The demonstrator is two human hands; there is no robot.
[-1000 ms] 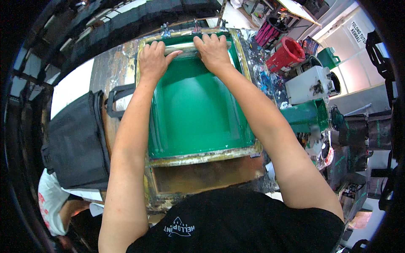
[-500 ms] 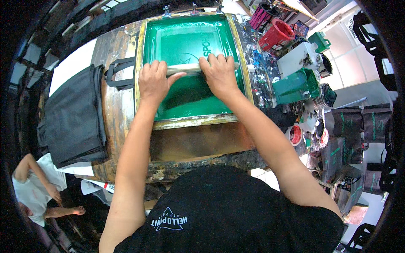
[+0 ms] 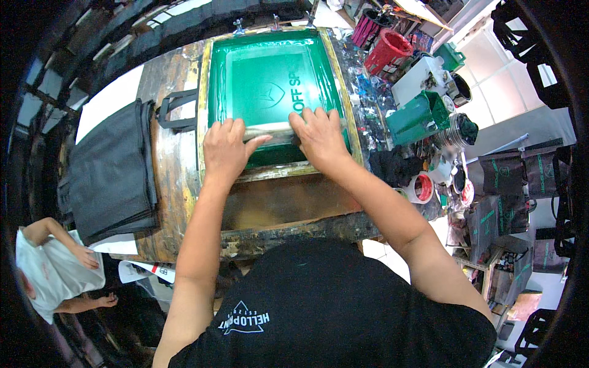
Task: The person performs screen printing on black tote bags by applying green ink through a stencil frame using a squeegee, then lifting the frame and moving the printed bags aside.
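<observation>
Both my hands grip a squeegee (image 3: pixel 270 130) that lies across a green screen-printing frame (image 3: pixel 205 122). My left hand (image 3: pixel 227 147) is closed round its left end, thumb pointing inward along the handle. Toward its right end, my right hand (image 3: pixel 320 136) is wrapped over the handle with the fingers on the far side. Green ink coats the mesh (image 3: pixel 257 67), and a dark shield outline with lettering shows beyond the squeegee. The blade's lower edge is hidden from me. Black straps (image 3: pixel 178 110) stick out from under the frame's left side.
Black fabric bags (image 3: pixel 110 172) lie stacked on the left of the wooden table (image 3: pixel 178 202). Clamps (image 3: pixel 275 23) stand at the frame's far edge. On the right are a red bucket (image 3: pixel 389 52), a green container (image 3: pixel 420 119) and several ink tubs. Another person (image 3: pixel 58 267) is at lower left.
The squeegee has come toward me with both hands on it, nearing the frame's near edge. More of the shield and lettering shows behind it. My view has shifted slightly.
</observation>
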